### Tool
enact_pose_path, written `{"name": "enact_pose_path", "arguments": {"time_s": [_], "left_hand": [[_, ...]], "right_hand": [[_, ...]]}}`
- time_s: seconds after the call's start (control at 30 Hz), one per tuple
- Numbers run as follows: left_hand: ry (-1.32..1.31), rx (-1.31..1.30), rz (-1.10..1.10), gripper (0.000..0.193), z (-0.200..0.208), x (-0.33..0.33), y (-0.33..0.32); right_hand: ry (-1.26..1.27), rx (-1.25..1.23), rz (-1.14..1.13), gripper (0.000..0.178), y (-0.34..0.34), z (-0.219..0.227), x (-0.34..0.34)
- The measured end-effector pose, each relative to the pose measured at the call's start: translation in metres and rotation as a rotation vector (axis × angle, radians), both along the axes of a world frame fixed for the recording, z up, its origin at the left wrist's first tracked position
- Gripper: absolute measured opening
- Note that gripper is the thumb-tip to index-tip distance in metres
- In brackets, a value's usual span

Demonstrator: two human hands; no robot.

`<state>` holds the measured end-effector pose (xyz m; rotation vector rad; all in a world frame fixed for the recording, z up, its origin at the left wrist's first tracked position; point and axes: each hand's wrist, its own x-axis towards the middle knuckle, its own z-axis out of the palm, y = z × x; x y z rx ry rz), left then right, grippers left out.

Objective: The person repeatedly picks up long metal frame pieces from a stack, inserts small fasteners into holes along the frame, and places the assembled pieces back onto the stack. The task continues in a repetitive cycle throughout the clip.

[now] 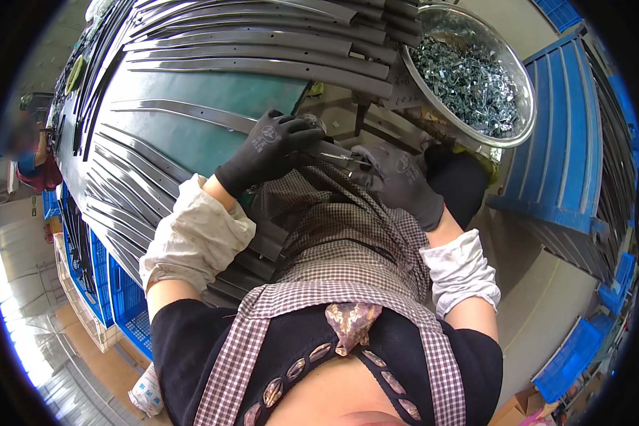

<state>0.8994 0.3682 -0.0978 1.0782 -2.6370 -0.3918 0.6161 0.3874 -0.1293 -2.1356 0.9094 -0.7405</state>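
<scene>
My left hand (280, 145), in a black work glove, is closed round a long dark strip (199, 112). The strip runs out leftward over the green table top, and its near end comes out between my two hands. My right hand (401, 181), gloved the same way, is closed at that end with its fingers pinched. A thin shiny metal piece (344, 157) shows at those fingertips; its exact kind is too small to make out. Both hands are above my checked apron (334, 241).
More dark strips lie in stacks at the table's far side (255, 53) and left side (131, 188). A metal bowl (522, 117) of small shiny clips stands at the far right, beside a blue ribbed container (554, 135). Blue crates (128, 302) stand lower left. Another person (32, 163) is at far left.
</scene>
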Motion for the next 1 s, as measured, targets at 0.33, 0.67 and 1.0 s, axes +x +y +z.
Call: {"name": "enact_pose_path", "arguments": {"time_s": [0.33, 0.67, 1.0], "left_hand": [[0.025, 0.013, 0.018, 0.045, 0.003, -0.004, 0.001], [0.051, -0.053, 0.027, 0.059, -0.005, 0.001, 0.002], [-0.002, -0.071, -0.009, 0.055, -0.006, 0.002, 0.001]], "right_hand": [[-0.031, 0.262, 0.207, 0.017, -0.037, -0.028, 0.002], [0.046, 0.108, -0.161, 0.026, 0.032, 0.009, -0.03], [0.342, -0.149, -0.106, 0.016, 0.028, 0.027, 0.001]]}}
